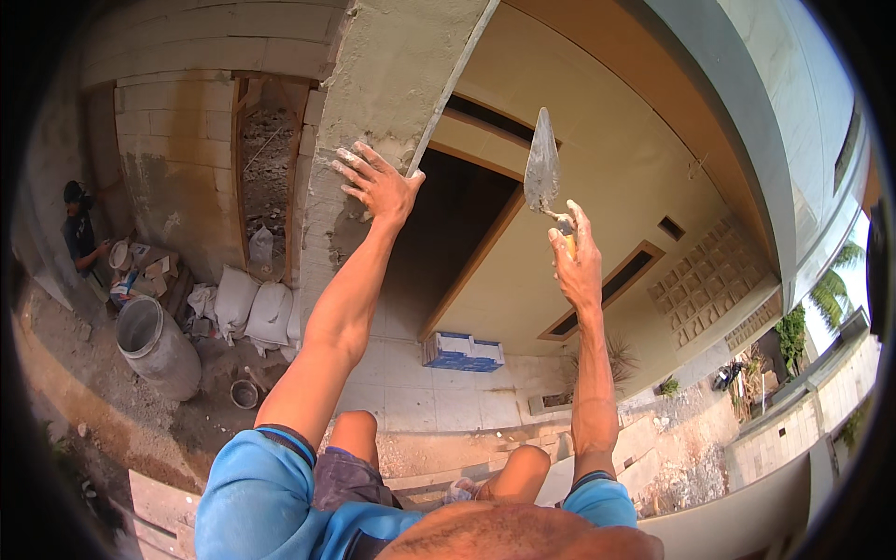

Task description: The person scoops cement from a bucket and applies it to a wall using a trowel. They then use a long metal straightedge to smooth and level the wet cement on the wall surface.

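Note:
My left hand (381,187) lies against the plastered grey column (373,93), its fingers spread and dusted with mortar. Its thumb reaches the thin straight strip (457,82) running along the column's right edge. Below the fingers the plaster looks rough and patchy. Raised to the right, my right hand (579,261) is wrapped round the handle of a pointed trowel (541,168). The trowel's grey blade points up, apart from the column, with dull smears on its face.
Far below stand a large grey drum (157,345), white sacks (252,306), a small bucket (245,394) and stacked blue-and-white boxes (463,353). A person (79,233) stands at the far left. A dark doorway (448,233) opens behind the column.

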`<state>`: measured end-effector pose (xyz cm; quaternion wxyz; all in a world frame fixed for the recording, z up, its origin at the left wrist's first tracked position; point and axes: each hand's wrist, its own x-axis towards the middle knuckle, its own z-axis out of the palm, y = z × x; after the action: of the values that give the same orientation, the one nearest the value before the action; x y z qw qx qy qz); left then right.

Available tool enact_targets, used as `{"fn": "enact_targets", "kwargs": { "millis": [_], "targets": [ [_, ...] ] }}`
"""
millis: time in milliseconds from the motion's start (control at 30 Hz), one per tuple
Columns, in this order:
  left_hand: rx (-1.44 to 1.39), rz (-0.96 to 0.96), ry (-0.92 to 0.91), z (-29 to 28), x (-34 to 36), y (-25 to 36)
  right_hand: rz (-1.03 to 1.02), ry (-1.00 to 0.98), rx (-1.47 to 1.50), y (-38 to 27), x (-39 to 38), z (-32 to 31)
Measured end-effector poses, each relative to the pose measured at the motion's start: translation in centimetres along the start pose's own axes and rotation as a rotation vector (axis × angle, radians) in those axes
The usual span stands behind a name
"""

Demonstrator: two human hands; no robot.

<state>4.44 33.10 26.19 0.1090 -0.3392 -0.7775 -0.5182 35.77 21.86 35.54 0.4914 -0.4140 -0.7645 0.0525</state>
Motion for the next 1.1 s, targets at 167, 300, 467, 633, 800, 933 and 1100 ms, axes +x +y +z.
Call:
{"fn": "enact_targets", "kwargs": {
  "millis": [167, 300, 467, 633, 800, 933, 1100],
  "targets": [
    [-0.036, 0.002, 0.018, -0.4, -0.2, 0.0, 0.133, 0.101, 0.018, -8.9, 10.0, -4.5],
    [-0.026, -0.002, 0.022, -0.9, 0.6, -0.4, -0.154, 0.175, -0.317, -14.1, 18.9, -5.6],
    [-0.021, -0.006, -0.008, -0.2, -0.3, -0.1, -0.129, 0.192, 0.397, -18.3, 24.4, -4.8],
    [-0.028, -0.007, -0.004, -0.8, 0.4, -0.2, 0.151, 0.281, 0.954, -17.5, 27.1, 0.2],
    [-0.050, -0.022, -0.054, -1.0, 0.0, 0.0, 0.360, 0.285, 1.074, -14.6, 27.7, 8.3],
    [-0.113, -0.019, -0.074, -1.0, -0.2, 0.2, 0.317, 0.135, 1.116, -11.9, 28.5, 13.4],
    [-0.140, 0.005, -0.078, -1.1, 0.3, -0.6, 0.242, -0.028, 1.211, -11.3, 29.5, 16.2]
  ]
}}
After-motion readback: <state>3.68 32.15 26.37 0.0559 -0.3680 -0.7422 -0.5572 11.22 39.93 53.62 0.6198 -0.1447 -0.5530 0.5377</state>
